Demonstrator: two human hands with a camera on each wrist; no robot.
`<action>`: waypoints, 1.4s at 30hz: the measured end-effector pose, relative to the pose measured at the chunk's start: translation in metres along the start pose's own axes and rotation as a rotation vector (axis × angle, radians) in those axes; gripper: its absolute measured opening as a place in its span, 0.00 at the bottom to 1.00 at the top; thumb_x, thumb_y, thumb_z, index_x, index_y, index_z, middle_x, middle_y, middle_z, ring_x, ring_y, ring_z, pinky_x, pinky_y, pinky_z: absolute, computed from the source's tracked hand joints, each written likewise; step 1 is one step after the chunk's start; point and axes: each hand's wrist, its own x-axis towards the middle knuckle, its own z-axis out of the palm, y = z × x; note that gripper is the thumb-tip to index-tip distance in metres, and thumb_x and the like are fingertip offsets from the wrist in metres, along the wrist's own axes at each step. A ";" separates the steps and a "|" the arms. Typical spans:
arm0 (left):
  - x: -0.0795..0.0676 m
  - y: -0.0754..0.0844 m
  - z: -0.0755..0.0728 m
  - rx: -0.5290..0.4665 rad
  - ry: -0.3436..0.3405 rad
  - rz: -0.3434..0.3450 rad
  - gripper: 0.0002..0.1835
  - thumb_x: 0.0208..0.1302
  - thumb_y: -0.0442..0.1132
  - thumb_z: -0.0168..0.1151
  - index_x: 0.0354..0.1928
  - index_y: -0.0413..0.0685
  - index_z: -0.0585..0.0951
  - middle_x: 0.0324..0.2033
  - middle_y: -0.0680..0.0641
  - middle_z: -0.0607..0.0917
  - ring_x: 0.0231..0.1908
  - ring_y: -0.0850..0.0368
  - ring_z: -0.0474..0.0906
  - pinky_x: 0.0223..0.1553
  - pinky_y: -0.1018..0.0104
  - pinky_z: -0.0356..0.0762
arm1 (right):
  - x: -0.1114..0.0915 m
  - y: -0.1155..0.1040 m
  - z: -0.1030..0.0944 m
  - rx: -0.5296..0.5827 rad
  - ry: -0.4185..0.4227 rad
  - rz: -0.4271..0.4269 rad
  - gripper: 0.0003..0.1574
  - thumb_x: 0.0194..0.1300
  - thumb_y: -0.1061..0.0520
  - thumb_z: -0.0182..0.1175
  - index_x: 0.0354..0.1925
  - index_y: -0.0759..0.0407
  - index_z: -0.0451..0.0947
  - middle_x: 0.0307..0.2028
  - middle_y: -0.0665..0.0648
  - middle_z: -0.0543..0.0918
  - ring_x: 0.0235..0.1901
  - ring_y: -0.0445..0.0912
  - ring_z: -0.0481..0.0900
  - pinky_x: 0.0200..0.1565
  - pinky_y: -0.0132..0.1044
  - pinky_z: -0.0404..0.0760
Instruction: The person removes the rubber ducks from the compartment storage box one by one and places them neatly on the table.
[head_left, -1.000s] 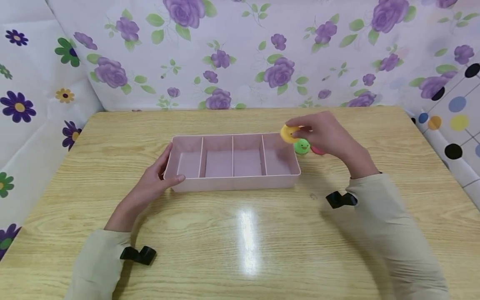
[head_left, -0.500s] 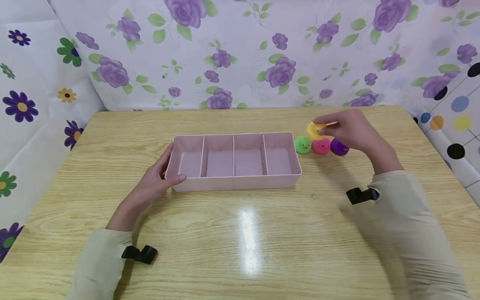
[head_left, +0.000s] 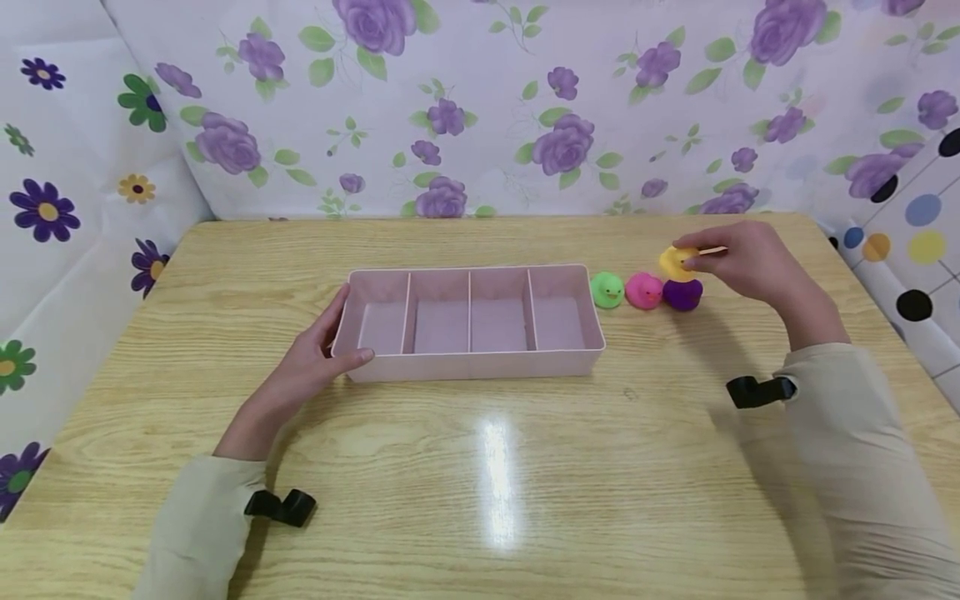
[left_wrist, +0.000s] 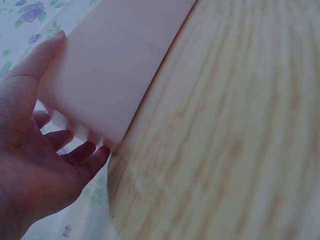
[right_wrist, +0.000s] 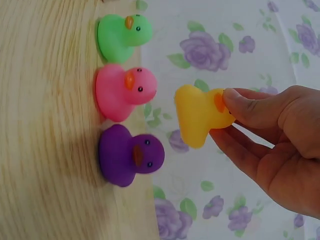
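Observation:
A yellow rubber duck (right_wrist: 195, 115) is pinched by its head between the thumb and fingers of my right hand (head_left: 750, 258), held above the table. Just below it, the purple rubber duck (head_left: 682, 294) stands at the right end of a row with a pink rubber duck (head_left: 644, 291) and a green rubber duck (head_left: 607, 290). My left hand (head_left: 318, 350) grips the left end of a pale pink divided box (head_left: 472, 365), thumb at the front and fingers round the end wall. In the left wrist view, the box's outer wall (left_wrist: 110, 60) fills the upper middle.
The box has several compartments, and nothing lies in them. It stands on a wood-grain table (head_left: 420, 467), with the green duck close to its right end. Flowered sheeting (head_left: 495, 108) hangs behind the table and at the left; dotted sheeting (head_left: 918, 250) covers the right side.
My right hand has carried the yellow duck rightward, from over the box's right corner to above the purple duck. The row of ducks has come into sight. My left hand stays on the box.

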 end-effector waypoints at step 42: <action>0.000 -0.001 -0.002 0.041 0.001 -0.017 0.51 0.68 0.34 0.62 0.80 0.57 0.38 0.78 0.42 0.44 0.73 0.42 0.50 0.60 0.71 0.65 | -0.027 0.076 0.009 0.054 -0.052 0.189 0.29 0.72 0.54 0.60 0.63 0.71 0.73 0.60 0.80 0.71 0.61 0.74 0.65 0.58 0.69 0.66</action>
